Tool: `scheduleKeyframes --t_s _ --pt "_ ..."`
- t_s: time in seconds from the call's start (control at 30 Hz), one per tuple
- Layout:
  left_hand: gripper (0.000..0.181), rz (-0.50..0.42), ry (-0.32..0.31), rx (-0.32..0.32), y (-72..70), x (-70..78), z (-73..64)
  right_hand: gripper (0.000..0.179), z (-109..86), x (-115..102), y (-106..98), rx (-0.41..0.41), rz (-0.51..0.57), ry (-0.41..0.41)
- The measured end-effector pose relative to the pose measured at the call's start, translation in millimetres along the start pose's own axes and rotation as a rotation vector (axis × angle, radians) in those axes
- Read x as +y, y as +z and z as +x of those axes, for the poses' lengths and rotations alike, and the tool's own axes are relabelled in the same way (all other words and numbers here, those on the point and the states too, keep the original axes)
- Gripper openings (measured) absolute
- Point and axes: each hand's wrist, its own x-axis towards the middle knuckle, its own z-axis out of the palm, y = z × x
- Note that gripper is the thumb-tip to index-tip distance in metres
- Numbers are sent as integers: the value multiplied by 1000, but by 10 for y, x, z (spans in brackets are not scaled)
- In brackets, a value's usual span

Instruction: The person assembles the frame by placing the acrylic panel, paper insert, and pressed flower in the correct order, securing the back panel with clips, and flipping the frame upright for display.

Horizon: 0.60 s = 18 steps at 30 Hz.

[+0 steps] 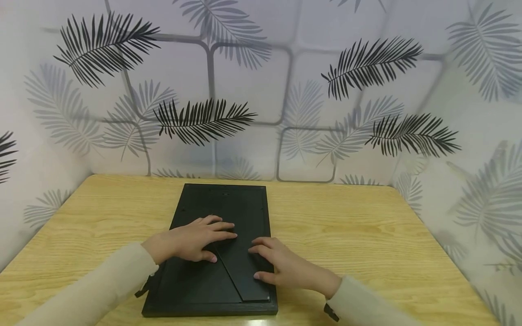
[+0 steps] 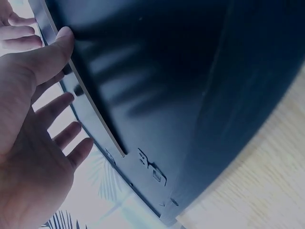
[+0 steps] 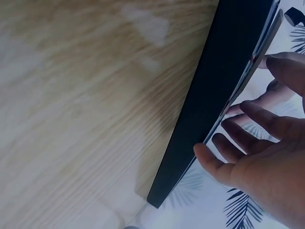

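A black picture frame (image 1: 187, 290) lies back side up on the table, its long sides pointing away from me. Its stand leg (image 1: 249, 278) runs slantwise down the backing to the near right corner. My left hand (image 1: 191, 240) is spread over the middle of the backing, fingers pointing right. In the left wrist view its thumb (image 2: 65, 38) is by the leg's edge; whether it touches cannot be told. My right hand (image 1: 285, 267) is at the frame's right edge, loosely bent fingers over the leg. The right wrist view shows its fingers (image 3: 209, 160) near the frame's side. Neither hand grips anything.
The light wooden table (image 1: 346, 226) extends to both sides of the frame. A pale wall covering (image 1: 253, 158) with leaf prints rises behind and beside it. Small metal hanger hardware (image 2: 152, 167) sits on the backing near one end.
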Motion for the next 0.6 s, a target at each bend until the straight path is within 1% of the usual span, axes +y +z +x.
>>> scheduleKeyframes --t_s 0.1,0.23,0.33,0.5,0.6 --pt "60 31 6 32 25 6 -26 46 1 -37 13 -4 -20 -5" --pt "57 40 23 62 57 29 -63 47 8 -65 30 -18 -25 3" --pt "57 39 33 87 77 65 -66 48 9 -78 44 -29 -20 2" --pt "58 66 13 129 102 115 -44 50 6 -101 67 -35 -16 -8" --pt "59 71 3 140 107 112 -32 53 6 -106 85 -31 -16 -18"
